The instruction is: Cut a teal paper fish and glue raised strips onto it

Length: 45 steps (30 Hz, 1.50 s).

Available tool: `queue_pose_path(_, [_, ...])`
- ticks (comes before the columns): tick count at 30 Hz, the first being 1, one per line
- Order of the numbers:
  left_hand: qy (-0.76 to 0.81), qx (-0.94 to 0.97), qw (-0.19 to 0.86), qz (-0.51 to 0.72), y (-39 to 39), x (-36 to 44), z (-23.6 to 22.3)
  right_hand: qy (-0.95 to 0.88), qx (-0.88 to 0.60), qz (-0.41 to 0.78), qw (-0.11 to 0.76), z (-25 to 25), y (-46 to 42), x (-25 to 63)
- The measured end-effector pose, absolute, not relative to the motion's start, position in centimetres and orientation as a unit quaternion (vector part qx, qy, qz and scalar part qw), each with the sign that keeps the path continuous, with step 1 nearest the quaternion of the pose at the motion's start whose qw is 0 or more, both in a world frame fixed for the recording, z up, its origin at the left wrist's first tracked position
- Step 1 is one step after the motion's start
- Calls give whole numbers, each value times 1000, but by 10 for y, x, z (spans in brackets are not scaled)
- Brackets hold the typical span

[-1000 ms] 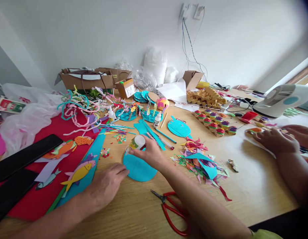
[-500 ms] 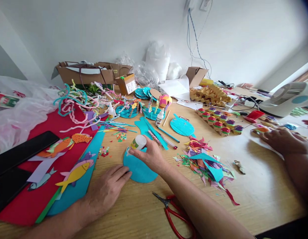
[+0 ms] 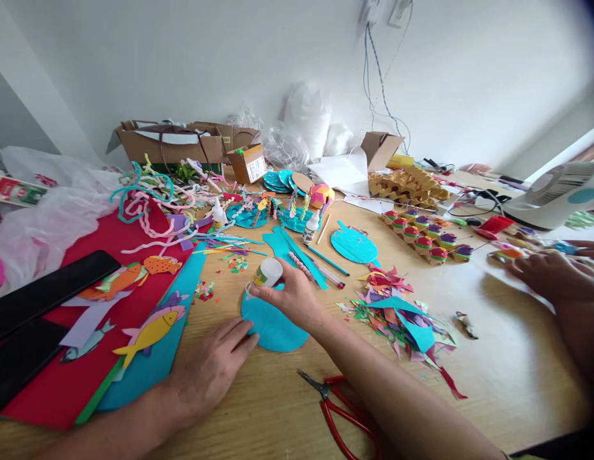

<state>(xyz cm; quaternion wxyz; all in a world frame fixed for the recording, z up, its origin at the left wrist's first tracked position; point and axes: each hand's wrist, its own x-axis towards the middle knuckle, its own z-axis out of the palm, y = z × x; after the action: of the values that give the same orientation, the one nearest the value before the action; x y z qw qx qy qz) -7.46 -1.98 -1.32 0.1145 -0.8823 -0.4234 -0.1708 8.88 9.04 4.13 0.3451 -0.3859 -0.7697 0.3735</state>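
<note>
A round turquoise disc (image 3: pixel 280 329) lies on the wooden table in front of me. My right hand (image 3: pixel 294 295) grips a small white glue bottle (image 3: pixel 268 273) with a coloured label, tilted so its base faces up to the right and its narrow end points down at the disc's upper left edge. The tip is partly hidden by my thumb. My left hand (image 3: pixel 224 354) has its fingers and thumb together on the disc's left edge, holding it. Red-handled scissors (image 3: pixel 332 399) lie below my right forearm, which partly covers them.
Paper scraps (image 3: pixel 399 313) are heaped to the right, near an egg-carton piece (image 3: pixel 426 236) with painted cups. Paper fish (image 3: pixel 150 332) lie on coloured sheets at left. Another glue bottle (image 3: pixel 311 229) stands behind. At far right, another person's hand (image 3: pixel 541 275) works beside a fan (image 3: pixel 555 191).
The view has swung slightly to the right. My right hand keeps the glue bottle tilted over the disc's upper left edge. My left hand's fingers have slid slightly further onto the disc's edge.
</note>
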Motion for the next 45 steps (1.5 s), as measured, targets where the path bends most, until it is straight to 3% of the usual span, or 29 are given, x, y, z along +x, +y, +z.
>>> queue_pose_path(8, [-481,-873,45,-64,-15,-60,-2,-788,-370,364,332,50,93,84])
queue_pose_path(31, [-468,-872,92,-112,-20,-59,-14,-767,-372,411,323,33,92,85])
queue_pose_path(45, [-462,-874,99,-112,-20,-58,-11,-797,-373,348,323,35,89,82])
